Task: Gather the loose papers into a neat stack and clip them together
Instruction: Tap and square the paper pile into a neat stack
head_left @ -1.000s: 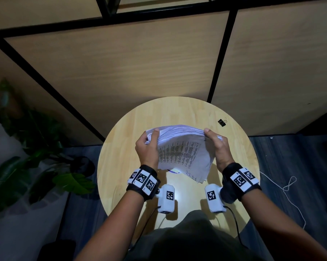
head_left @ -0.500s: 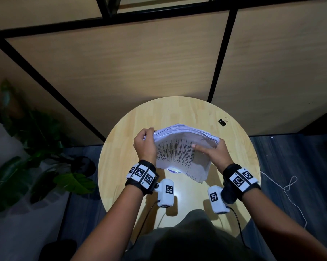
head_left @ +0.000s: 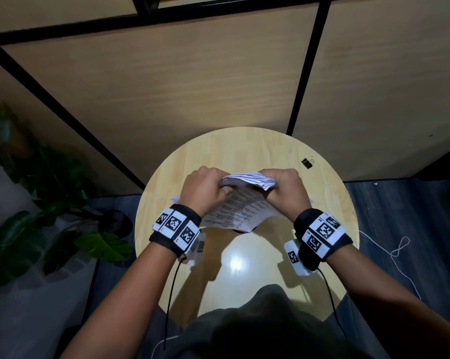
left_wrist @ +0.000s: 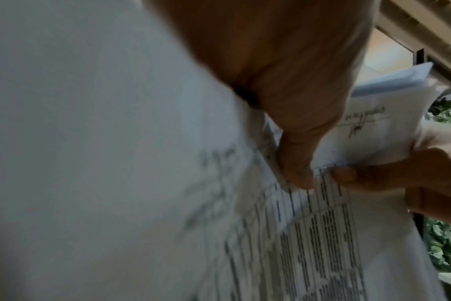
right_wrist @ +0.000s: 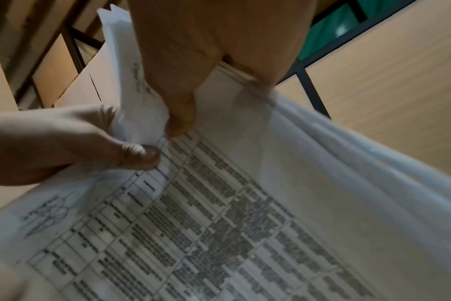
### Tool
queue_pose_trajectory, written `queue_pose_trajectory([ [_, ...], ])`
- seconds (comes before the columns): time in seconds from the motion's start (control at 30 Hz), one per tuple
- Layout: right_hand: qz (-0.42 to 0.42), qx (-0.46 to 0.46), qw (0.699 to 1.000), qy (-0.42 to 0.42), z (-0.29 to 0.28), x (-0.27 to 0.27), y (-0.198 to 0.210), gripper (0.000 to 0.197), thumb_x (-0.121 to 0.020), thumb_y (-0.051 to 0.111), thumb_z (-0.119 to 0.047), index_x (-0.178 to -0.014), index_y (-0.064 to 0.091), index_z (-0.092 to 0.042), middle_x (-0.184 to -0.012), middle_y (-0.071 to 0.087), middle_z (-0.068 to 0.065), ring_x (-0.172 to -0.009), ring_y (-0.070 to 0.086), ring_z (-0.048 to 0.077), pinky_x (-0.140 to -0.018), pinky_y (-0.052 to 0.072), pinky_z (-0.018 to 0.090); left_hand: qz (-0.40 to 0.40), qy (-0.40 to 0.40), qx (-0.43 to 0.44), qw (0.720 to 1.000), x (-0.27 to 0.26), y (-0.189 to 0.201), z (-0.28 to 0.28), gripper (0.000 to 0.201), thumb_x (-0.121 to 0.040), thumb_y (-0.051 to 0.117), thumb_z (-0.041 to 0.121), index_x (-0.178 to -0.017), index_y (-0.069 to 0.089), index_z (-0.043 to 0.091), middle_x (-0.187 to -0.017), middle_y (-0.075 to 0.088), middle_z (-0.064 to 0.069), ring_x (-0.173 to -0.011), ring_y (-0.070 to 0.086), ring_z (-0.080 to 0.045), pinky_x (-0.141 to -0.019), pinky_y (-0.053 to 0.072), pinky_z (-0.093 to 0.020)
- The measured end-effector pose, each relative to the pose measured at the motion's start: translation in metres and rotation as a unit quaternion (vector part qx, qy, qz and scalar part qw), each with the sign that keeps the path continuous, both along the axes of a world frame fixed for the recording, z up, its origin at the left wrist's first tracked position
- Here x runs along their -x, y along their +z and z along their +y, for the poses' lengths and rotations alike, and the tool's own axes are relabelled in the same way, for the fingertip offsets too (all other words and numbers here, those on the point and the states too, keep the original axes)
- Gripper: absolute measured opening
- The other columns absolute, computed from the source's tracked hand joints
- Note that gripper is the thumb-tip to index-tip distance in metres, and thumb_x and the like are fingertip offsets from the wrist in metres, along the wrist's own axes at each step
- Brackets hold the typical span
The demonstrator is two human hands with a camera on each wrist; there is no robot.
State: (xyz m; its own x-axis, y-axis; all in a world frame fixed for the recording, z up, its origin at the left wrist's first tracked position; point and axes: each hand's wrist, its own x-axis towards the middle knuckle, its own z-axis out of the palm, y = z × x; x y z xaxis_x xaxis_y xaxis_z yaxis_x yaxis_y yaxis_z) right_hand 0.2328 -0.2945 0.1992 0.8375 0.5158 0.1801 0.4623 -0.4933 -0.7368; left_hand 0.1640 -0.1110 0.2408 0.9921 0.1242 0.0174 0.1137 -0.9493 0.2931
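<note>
A thick bundle of printed papers [head_left: 242, 206] stands on edge above the round wooden table [head_left: 244, 149], its front sheet showing a table of text. My left hand [head_left: 205, 187] grips the bundle's top left part, and my right hand [head_left: 283, 187] grips the top right, both thumbs pressing the front sheet. In the left wrist view my left hand [left_wrist: 294, 177] pinches the papers [left_wrist: 322, 234] beside the other hand's thumb. The right wrist view shows my right hand [right_wrist: 179, 124] curled over the papers [right_wrist: 219, 213]. A black binder clip [head_left: 307, 162] lies apart at the table's far right.
Wood panels with black frames [head_left: 301, 66] stand right behind the table. A leafy plant [head_left: 37, 216] is on the floor to the left. A white cord [head_left: 397, 252] lies on the dark floor at the right.
Both hands have closed in toward each other along the bundle's top edge, bunching the papers between them. The bundle now stands narrower and more upright.
</note>
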Motion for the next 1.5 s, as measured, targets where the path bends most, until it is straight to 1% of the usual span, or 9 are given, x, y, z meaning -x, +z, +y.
queue_pose_trajectory([
  [0.13, 0.122, -0.007, 0.992, -0.039, -0.033, -0.020, -0.009, 0.016, -0.073, 0.079, -0.026, -0.087, 0.073, -0.022, -0.080, 0.072, -0.007, -0.077, 0.066, 0.010, -0.073, 0.053, 0.030, -0.052, 0.034, 0.132, 0.989, 0.016, -0.007, 0.038, 0.005, -0.079, 0.076, 0.029, -0.077, 0.076, 0.024, -0.066, 0.073, 0.000, -0.062, 0.066, -0.019, -0.056, 0.040, -0.024],
  [0.4, 0.395, -0.150, 0.906, -0.028, -0.086, -0.041, -0.044, 0.070, -0.060, 0.089, -0.038, -0.123, 0.062, -0.022, -0.121, 0.069, -0.002, -0.114, 0.063, 0.016, -0.096, 0.050, 0.036, -0.062, 0.183, 0.565, 0.802, 0.035, -0.026, 0.086, 0.019, -0.073, 0.072, -0.001, -0.093, 0.070, 0.001, -0.087, 0.077, 0.001, -0.083, 0.073, -0.014, -0.076, 0.058, -0.027],
  [0.5, 0.464, -0.197, 0.864, -0.015, -0.070, -0.038, -0.038, 0.069, -0.056, 0.089, -0.036, -0.117, 0.066, -0.015, -0.117, 0.071, 0.004, -0.113, 0.065, 0.019, -0.099, 0.051, 0.035, -0.071, 0.206, 0.535, 0.816, 0.028, -0.042, 0.077, 0.010, -0.080, 0.069, -0.002, -0.087, 0.070, 0.006, -0.071, 0.075, 0.011, -0.067, 0.070, -0.003, -0.066, 0.056, -0.020],
  [0.73, 0.213, -0.248, 0.939, -0.104, -0.026, -0.033, -0.032, 0.034, -0.083, 0.069, -0.008, -0.100, 0.061, -0.036, -0.107, 0.069, 0.013, -0.102, 0.064, 0.021, -0.089, 0.052, 0.044, -0.155, 0.283, 0.530, 0.784, 0.006, -0.065, 0.044, 0.008, -0.085, 0.067, 0.003, -0.092, 0.070, 0.009, -0.073, 0.074, 0.013, -0.070, 0.069, 0.001, -0.069, 0.056, -0.017],
  [0.83, 0.197, -0.219, 0.952, -0.089, -0.026, -0.031, -0.046, 0.021, -0.081, 0.067, 0.000, -0.091, 0.065, -0.018, -0.104, 0.064, 0.036, -0.088, 0.057, 0.013, -0.076, 0.051, 0.037, -0.178, 0.340, 0.526, 0.759, 0.005, -0.080, 0.041, 0.012, -0.083, 0.070, 0.002, -0.090, 0.069, 0.011, -0.079, 0.071, 0.013, -0.068, 0.068, 0.005, -0.066, 0.055, -0.015],
  [1.0, 0.262, -0.113, 0.952, -0.114, -0.038, -0.022, -0.095, 0.031, -0.080, 0.070, 0.003, -0.106, 0.068, -0.015, -0.106, 0.070, 0.008, -0.080, 0.061, -0.017, -0.077, 0.048, 0.011, -0.042, 0.389, 0.522, 0.758, 0.025, -0.120, 0.041, 0.019, -0.079, 0.073, 0.000, -0.089, 0.064, 0.013, -0.088, 0.068, -0.003, -0.091, 0.069, -0.025, -0.083, 0.053, -0.037],
  [1.17, 0.281, -0.077, 0.940, -0.175, -0.042, -0.023, -0.112, 0.020, -0.084, 0.072, -0.015, -0.099, 0.073, -0.003, -0.098, 0.073, 0.017, -0.092, 0.068, 0.024, -0.083, 0.051, 0.040, -0.034, 0.392, 0.518, 0.760, 0.026, -0.123, 0.042, 0.023, -0.084, 0.068, 0.001, -0.077, 0.059, 0.021, -0.080, 0.064, 0.002, -0.075, 0.062, -0.015, -0.082, 0.048, -0.035],
  [1.37, 0.291, -0.143, 0.930, -0.174, -0.052, -0.027, -0.093, 0.013, -0.086, 0.070, -0.016, -0.099, 0.069, -0.014, -0.089, 0.069, 0.002, -0.080, 0.063, 0.005, -0.076, 0.050, 0.026, -0.098, 0.324, 0.497, 0.799, 0.030, -0.115, 0.055, 0.016, -0.083, 0.068, -0.002, -0.095, 0.069, 0.008, -0.085, 0.069, 0.000, -0.074, 0.067, -0.002, -0.066, 0.052, -0.012],
  [1.5, 0.353, -0.162, 0.908, -0.156, -0.055, -0.017, -0.100, 0.029, -0.079, 0.075, -0.007, -0.107, 0.069, -0.012, -0.096, 0.071, -0.001, -0.083, 0.068, 0.005, -0.070, 0.053, 0.018, -0.028, 0.309, 0.521, 0.795, 0.042, -0.131, 0.051, 0.029, -0.080, 0.068, -0.004, -0.095, 0.072, 0.020, -0.091, 0.073, 0.001, -0.082, 0.069, -0.012, -0.073, 0.053, -0.024],
])
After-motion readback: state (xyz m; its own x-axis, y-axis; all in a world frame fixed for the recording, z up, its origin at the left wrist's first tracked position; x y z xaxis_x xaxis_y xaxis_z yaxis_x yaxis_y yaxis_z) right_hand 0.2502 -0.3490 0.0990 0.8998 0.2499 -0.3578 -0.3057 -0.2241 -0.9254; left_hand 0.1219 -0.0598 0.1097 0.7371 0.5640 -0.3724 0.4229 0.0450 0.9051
